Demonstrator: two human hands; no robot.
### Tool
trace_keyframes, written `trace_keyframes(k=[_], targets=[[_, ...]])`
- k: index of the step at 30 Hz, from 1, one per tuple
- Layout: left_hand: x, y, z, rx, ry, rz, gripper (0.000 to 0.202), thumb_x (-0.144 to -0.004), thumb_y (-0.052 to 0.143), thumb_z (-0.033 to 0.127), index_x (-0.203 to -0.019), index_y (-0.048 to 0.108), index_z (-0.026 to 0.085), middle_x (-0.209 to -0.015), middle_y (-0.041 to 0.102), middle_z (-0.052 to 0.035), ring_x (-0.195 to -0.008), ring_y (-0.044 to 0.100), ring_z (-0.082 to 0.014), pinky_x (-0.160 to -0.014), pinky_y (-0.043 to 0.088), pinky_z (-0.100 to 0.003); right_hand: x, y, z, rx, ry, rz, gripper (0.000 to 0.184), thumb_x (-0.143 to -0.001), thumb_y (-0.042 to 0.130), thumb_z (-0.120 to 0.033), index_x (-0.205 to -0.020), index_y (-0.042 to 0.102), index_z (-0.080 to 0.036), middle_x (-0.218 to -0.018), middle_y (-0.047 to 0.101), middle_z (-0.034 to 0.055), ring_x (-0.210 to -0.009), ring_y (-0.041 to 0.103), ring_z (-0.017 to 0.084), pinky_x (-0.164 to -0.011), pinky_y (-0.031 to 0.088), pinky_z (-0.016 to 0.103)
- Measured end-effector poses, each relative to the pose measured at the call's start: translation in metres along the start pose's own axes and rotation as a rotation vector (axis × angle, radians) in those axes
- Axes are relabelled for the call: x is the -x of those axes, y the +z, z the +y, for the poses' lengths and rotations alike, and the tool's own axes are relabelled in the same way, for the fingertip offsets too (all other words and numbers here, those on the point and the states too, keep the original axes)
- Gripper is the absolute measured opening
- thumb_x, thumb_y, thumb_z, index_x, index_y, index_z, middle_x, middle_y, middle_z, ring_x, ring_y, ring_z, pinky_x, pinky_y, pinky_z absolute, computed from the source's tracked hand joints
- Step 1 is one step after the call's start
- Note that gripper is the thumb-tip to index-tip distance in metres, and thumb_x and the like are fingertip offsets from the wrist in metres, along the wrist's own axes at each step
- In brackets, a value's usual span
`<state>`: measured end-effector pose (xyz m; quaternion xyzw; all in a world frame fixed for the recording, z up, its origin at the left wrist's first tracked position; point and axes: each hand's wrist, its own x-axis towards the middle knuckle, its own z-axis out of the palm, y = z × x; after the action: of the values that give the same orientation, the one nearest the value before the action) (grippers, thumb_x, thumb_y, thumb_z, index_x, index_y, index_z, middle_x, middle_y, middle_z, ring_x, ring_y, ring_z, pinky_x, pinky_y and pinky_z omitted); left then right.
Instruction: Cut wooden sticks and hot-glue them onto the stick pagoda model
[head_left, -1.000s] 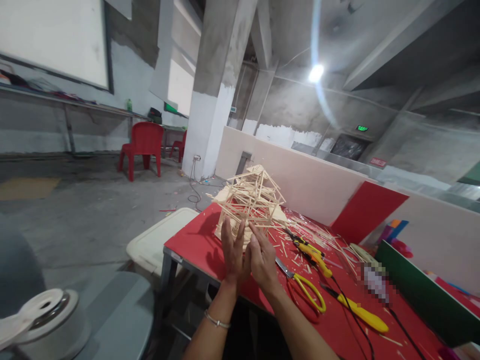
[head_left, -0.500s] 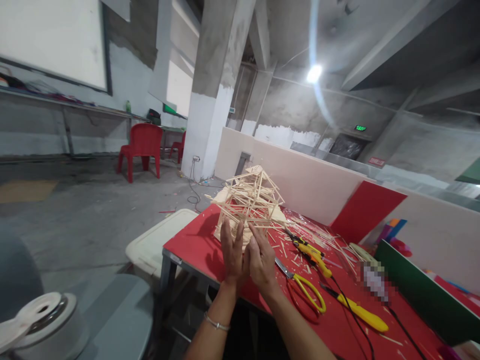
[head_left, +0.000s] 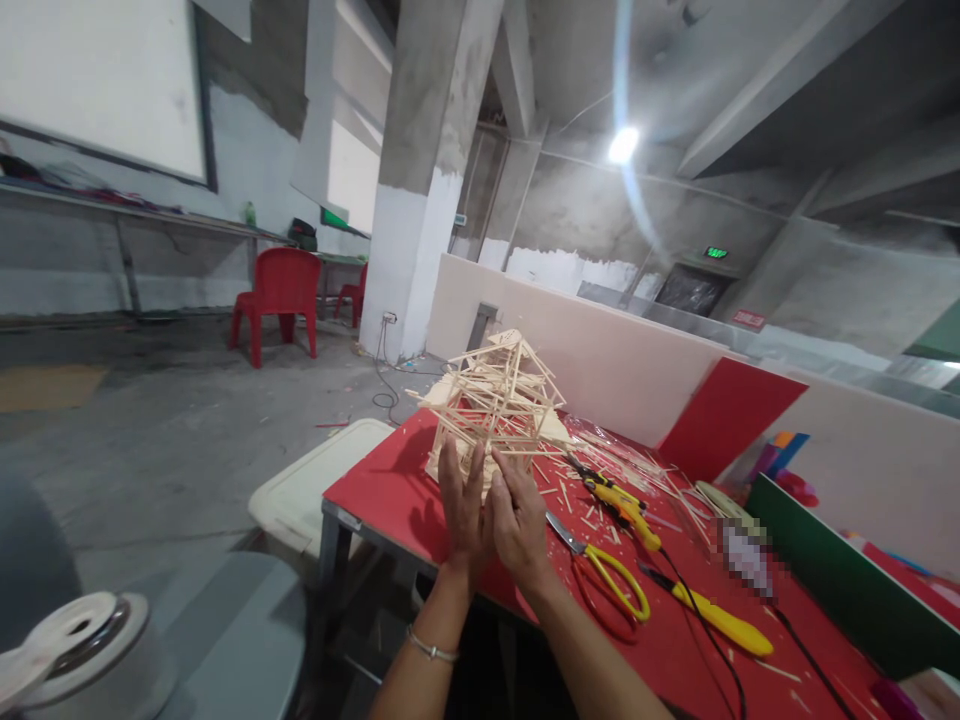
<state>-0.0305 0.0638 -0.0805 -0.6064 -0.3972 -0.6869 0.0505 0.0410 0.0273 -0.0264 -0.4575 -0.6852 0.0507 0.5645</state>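
A model built of thin pale wooden sticks [head_left: 502, 385] stands near the far left corner of the red tabletop. It has a pointed top, with several sticks jutting out at the sides. My left hand [head_left: 463, 515] is at its near face, fingers stretched upward and apart. Close beside it, my right hand [head_left: 519, 522] has its thumb and index finger brought together at the model's lower front. Whatever lies between those fingertips is too small to make out. My hands cover part of the model's base.
To the right lie scissors [head_left: 615, 580], a yellow glue gun [head_left: 622, 508], a yellow-handled knife [head_left: 720, 618] and loose sticks [head_left: 682, 490]. A green board [head_left: 817, 575] borders the right side. A pale stool [head_left: 319, 485] stands left of the table [head_left: 382, 475], with a red chair [head_left: 285, 290] beyond.
The view has shifted very slightly. Both hands stay at the front of the stick model, with hardly any visible movement of the fingers.
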Motion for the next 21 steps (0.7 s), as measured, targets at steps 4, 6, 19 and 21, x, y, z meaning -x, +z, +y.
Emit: trace_keyframes(k=[4,6,19,21], targets=[[-0.002,-0.001,0.0,-0.004,-0.009,-0.007,0.052,-0.103,0.039,0.032,-0.154,0.032,0.032,-0.169,0.01,-0.0084,-0.153,0.017,-0.0304,-0.119,0.023,-0.056,0.0,0.002,0.001,0.003,-0.011,0.006,0.04,-0.101,0.043,-0.034,-0.133,0.062,-0.02,-0.125,0.069,0.0123,-0.119,0.062,0.023,-0.105,0.047,0.044],[-0.004,-0.002,0.001,0.003,-0.003,0.003,0.051,-0.102,0.04,0.03,-0.153,0.034,0.034,-0.169,0.013,-0.0081,-0.152,0.018,-0.0294,-0.12,0.022,-0.055,0.0,0.002,0.001,0.005,-0.013,0.007,0.04,-0.101,0.043,-0.033,-0.133,0.062,-0.021,-0.124,0.069,0.0119,-0.117,0.063,0.023,-0.103,0.049,0.043],[-0.025,-0.003,0.013,0.188,-0.19,0.099,0.036,-0.096,0.056,0.033,-0.131,0.064,0.031,-0.159,0.038,-0.006,-0.146,0.033,-0.0259,-0.114,0.037,-0.045,-0.002,0.001,-0.004,-0.015,-0.023,0.031,0.037,-0.1,0.044,-0.028,-0.131,0.064,-0.019,-0.113,0.071,0.0121,-0.105,0.067,0.021,-0.093,0.054,0.036],[-0.028,-0.004,0.015,0.189,-0.216,0.114,0.032,-0.095,0.058,0.031,-0.125,0.069,0.029,-0.157,0.042,-0.0059,-0.144,0.035,-0.0257,-0.114,0.038,-0.043,-0.003,0.0,-0.004,-0.018,-0.027,0.039,0.037,-0.1,0.045,-0.027,-0.13,0.064,-0.02,-0.114,0.071,0.012,-0.105,0.066,0.021,-0.093,0.054,0.036]])
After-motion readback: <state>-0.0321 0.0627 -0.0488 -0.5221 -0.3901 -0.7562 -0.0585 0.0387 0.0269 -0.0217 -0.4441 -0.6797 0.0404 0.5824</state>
